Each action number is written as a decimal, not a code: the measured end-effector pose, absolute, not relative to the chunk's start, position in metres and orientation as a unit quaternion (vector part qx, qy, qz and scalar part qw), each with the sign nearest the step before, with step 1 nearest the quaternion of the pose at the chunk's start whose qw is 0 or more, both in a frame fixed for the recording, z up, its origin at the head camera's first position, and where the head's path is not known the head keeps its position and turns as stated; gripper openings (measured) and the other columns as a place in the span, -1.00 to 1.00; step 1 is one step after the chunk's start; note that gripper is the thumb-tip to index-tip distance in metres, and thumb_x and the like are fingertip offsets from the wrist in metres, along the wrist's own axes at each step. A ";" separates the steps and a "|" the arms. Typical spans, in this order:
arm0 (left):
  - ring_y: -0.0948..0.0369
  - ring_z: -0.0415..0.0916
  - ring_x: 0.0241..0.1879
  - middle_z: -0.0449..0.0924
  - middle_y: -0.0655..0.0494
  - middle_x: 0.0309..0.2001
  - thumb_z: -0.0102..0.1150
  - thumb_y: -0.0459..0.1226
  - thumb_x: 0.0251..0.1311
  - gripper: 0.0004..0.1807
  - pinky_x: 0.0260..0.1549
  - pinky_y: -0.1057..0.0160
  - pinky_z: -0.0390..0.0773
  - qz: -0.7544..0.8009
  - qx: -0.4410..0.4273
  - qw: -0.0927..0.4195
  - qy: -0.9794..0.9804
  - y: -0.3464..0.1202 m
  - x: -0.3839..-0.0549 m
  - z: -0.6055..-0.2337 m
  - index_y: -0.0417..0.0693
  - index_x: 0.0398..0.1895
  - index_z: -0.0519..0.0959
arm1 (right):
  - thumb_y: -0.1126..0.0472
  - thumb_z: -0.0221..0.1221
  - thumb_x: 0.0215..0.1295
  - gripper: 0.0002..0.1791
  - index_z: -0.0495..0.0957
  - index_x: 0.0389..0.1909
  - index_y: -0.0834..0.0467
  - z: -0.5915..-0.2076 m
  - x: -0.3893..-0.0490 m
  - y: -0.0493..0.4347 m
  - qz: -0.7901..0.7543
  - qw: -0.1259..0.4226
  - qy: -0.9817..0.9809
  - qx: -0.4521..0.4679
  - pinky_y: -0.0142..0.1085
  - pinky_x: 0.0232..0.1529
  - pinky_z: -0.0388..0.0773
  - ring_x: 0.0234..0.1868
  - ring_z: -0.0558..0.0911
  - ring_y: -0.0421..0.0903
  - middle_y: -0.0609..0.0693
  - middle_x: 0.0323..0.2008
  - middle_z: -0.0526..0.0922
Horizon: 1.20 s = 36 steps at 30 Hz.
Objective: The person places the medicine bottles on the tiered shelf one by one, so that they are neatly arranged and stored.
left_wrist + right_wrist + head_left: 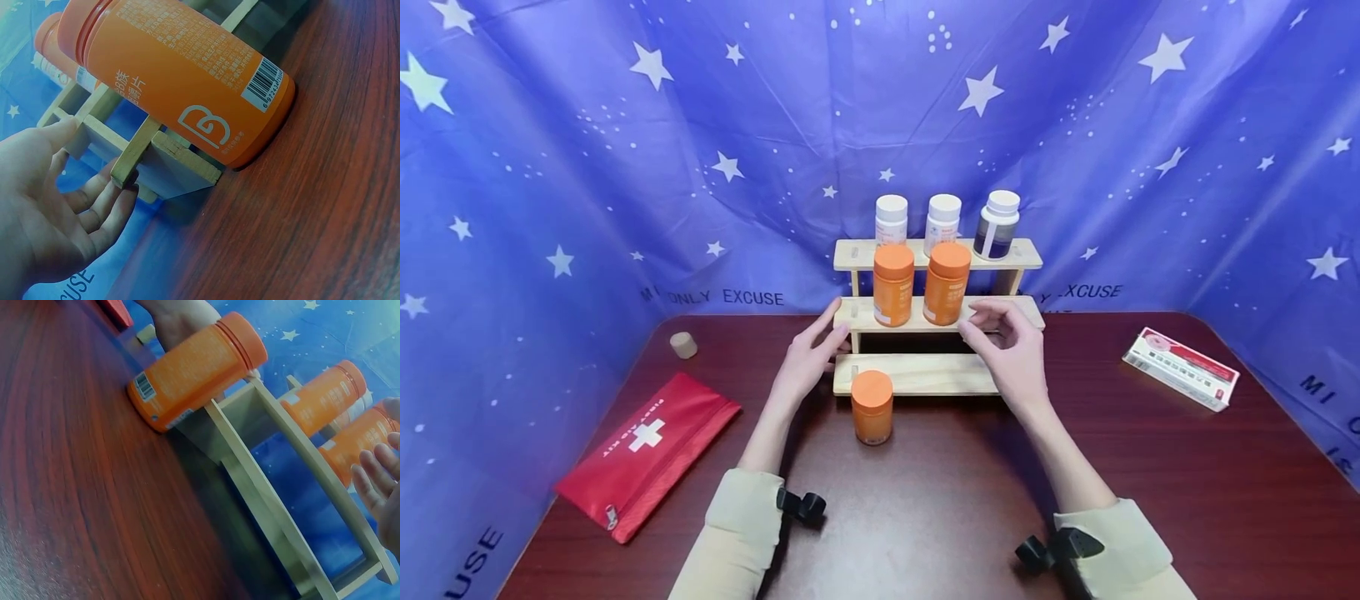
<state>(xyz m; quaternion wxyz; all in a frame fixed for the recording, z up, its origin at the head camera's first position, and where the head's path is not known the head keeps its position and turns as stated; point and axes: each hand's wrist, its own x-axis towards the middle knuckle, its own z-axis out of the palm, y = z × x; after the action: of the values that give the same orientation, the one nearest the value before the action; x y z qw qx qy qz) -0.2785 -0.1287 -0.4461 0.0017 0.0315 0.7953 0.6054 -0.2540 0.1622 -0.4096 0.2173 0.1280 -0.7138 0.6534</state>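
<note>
A three-tier wooden display stand (925,377) is at the back of the table. My left hand (803,358) holds its left end, thumb and fingers against the wood. Two orange bottles (892,287) (948,287) stand upright on the middle tier. Beside the right one is my right hand (1017,354), its fingers loosely curved and holding nothing; in the right wrist view the fingertips (369,465) are close to that bottle. A third orange bottle (181,81) stands on the table before the stand's left part.
Two white bottles (891,218) (943,221) and a dark-labelled bottle (997,225) stand on the top tier. At left lie a red first aid pouch (651,450) and a small cork-like cylinder (683,345). A red and white box (1182,368) lies at right. A starry blue curtain (760,125) surrounds the table.
</note>
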 end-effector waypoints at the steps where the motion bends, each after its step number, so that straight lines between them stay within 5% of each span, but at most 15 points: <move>1: 0.04 0.72 -0.01 0.75 -0.23 -0.09 0.08 0.17 0.46 -0.37 -0.17 0.19 0.72 0.605 0.031 0.000 0.796 -0.129 -0.279 -0.446 0.58 0.55 0.23 | 0.39 0.36 0.26 -0.68 0.63 0.03 0.33 -0.409 -0.254 0.161 0.655 0.211 -0.714 0.131 -0.54 -0.26 0.62 -0.30 0.67 -0.32 -0.20 -0.35 0.65; 8: 0.08 0.71 -0.04 0.75 -0.23 -0.09 0.07 0.15 0.48 -0.37 -0.17 0.20 0.72 0.601 0.034 -0.003 0.799 -0.130 -0.279 -0.443 0.56 0.56 0.22 | 0.32 0.36 0.30 -0.62 0.61 0.12 0.28 -0.412 -0.248 0.149 0.642 0.141 -0.735 0.168 -0.49 -0.21 0.65 -0.22 0.70 -0.30 -0.17 -0.26 0.69; 19: 0.08 0.71 -0.03 0.75 -0.22 -0.08 0.07 0.15 0.47 -0.37 -0.15 0.20 0.72 0.601 0.038 -0.007 0.799 -0.129 -0.281 -0.439 0.55 0.56 0.22 | 0.29 0.39 0.29 -0.42 0.52 0.33 0.10 -0.419 -0.237 0.125 0.601 0.009 -0.756 0.259 -0.18 0.14 0.70 0.13 0.70 0.05 0.32 0.12 0.64; 28: 0.01 0.71 0.02 0.74 -0.26 -0.05 0.07 0.16 0.47 -0.36 -0.12 0.14 0.74 0.601 0.034 -0.004 0.798 -0.129 -0.280 -0.440 0.55 0.56 0.22 | 0.16 0.47 0.23 -0.31 0.48 0.38 -0.12 -0.428 -0.229 0.115 0.561 -0.024 -0.778 0.282 -0.06 0.24 0.65 0.21 0.67 -0.02 0.12 0.19 0.65; 36: -0.09 0.69 0.08 0.72 -0.33 -0.03 0.04 0.02 0.54 -0.35 -0.02 -0.01 0.72 0.596 0.027 0.020 0.802 -0.126 -0.268 -0.432 0.35 0.62 0.16 | 0.13 0.49 0.19 -0.23 0.45 0.42 0.09 -0.437 -0.221 0.110 0.524 -0.012 -0.795 0.306 -0.08 0.24 0.65 0.13 0.70 -0.06 0.00 0.19 0.66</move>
<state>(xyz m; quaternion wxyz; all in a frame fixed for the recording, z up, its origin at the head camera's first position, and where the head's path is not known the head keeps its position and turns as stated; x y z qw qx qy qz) -0.2676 -0.1262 -0.4316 0.0203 0.0274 0.8020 0.5964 -0.2206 0.1101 -0.4366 -0.0119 0.3060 -0.7951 0.5236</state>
